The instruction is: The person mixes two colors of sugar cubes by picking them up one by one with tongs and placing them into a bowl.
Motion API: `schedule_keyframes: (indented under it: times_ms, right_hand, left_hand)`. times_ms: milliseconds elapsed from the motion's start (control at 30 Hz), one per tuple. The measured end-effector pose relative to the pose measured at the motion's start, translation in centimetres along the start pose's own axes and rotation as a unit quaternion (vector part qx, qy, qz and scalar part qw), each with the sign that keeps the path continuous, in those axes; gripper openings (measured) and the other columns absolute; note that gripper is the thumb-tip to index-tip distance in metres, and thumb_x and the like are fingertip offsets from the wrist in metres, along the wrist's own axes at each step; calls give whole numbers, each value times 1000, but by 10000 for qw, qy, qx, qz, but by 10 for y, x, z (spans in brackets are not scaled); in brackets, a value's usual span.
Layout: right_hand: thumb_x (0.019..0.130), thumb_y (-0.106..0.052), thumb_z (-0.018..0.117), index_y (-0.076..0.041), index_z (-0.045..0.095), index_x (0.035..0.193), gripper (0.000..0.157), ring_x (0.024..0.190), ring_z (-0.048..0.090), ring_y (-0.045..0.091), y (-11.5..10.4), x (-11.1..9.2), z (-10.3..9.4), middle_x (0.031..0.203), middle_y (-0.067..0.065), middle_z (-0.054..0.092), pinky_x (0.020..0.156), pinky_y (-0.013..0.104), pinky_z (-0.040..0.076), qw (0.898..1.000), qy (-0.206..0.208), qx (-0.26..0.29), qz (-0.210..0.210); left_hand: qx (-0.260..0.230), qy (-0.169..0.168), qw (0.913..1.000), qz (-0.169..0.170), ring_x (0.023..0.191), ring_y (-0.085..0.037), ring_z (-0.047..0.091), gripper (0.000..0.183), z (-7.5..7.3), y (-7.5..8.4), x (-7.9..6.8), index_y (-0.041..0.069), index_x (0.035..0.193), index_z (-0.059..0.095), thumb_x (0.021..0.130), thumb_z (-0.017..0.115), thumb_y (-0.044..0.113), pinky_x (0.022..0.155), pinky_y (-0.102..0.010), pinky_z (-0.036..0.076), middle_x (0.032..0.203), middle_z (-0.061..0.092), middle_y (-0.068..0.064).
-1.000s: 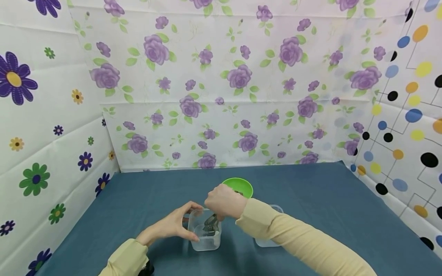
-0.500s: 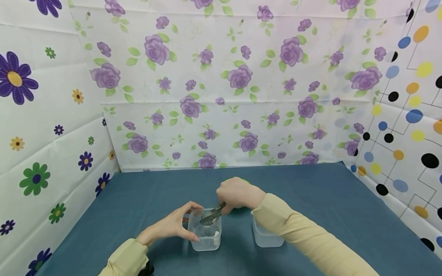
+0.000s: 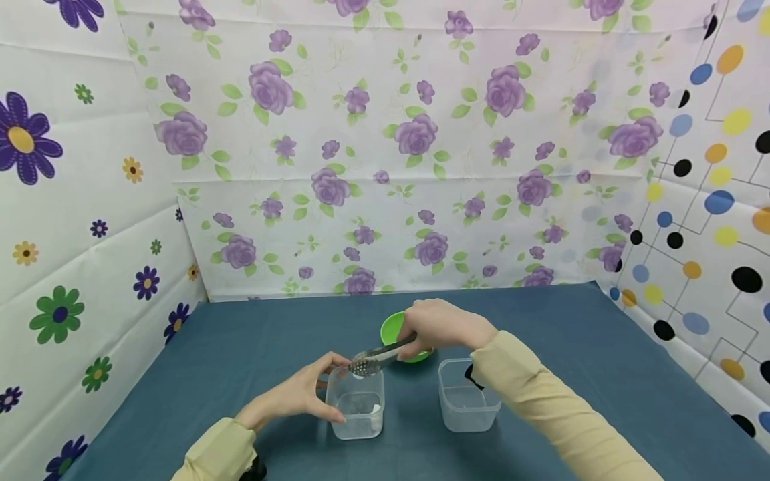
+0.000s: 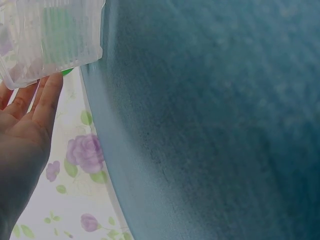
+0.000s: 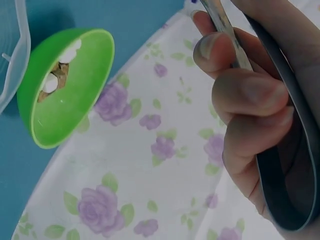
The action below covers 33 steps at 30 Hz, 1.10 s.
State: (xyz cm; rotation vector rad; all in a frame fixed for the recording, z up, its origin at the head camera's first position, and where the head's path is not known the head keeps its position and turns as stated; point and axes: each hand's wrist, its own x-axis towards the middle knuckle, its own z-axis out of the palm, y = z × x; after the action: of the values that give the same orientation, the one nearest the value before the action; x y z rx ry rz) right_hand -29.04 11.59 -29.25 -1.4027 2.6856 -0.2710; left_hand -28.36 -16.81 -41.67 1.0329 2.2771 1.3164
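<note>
My left hand [image 3: 307, 394] holds a clear plastic container [image 3: 356, 427] by its left side, thumb at the front and fingers at the back. A small white piece [image 3: 376, 408] shows inside it. My right hand [image 3: 442, 325] grips metal tongs [image 3: 388, 351], whose perforated tips hang over the container's back rim. Whether the tips pinch anything cannot be made out. Behind and partly under the right hand stands a green bowl [image 3: 392, 327]. In the right wrist view, the bowl [image 5: 75, 110] holds white pieces [image 5: 51, 83] and brown pieces [image 5: 61, 75].
A second clear plastic container [image 3: 469, 419] stands to the right, below the right sleeve. Blue cloth [image 3: 271, 334] covers the table. Flowered sheets [image 3: 385, 220] hang behind and on the left; a dotted sheet [image 3: 698, 220] hangs on the right.
My right hand has lifted the tongs up and out of the left container, moving right and back toward the green bowl. The right-hand container has come more into view. The left hand stays in place.
</note>
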Motion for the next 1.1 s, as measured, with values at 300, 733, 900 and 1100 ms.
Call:
schedule_keyframes:
  times_ms: [300, 733, 900, 1100]
  right_hand:
    - [84, -26, 66, -20, 73, 84, 9, 44, 47, 6, 17, -19, -20, 55, -14, 52, 45, 21, 37, 9987, 439, 230, 106]
    - [81, -26, 69, -9, 73, 95, 22, 44, 50, 6, 54, -36, -15, 51, -13, 51, 47, 23, 43, 9944, 603, -98, 860]
    - [81, -27, 69, -14, 74, 88, 16, 43, 48, 6, 58, -36, -12, 49, -10, 50, 44, 23, 40, 9936, 571, -208, 952]
    - [81, -27, 70, -25, 66, 62, 19, 40, 43, 6, 64, -34, -5, 44, -7, 47, 41, 22, 32, 9934, 460, -322, 995]
  left_hand:
    - [-7, -75, 9999, 87, 111, -31, 40, 65, 0, 1, 0, 8, 129, 37, 77, 74, 18, 85, -44, 41, 126, 40, -11]
    - [0, -42, 10000, 68, 111, -31, 41, 65, 0, 1, -1, 8, 128, 37, 76, 75, 19, 85, -44, 41, 126, 40, -11]
    - [-7, -37, 10000, 79, 111, -33, 41, 64, 0, 1, 0, 9, 128, 38, 76, 75, 19, 85, -45, 41, 126, 40, -11]
    - [-36, -45, 9999, 90, 111, -30, 41, 64, 0, 0, 0, 8, 128, 37, 77, 75, 19, 85, -44, 41, 127, 40, -15]
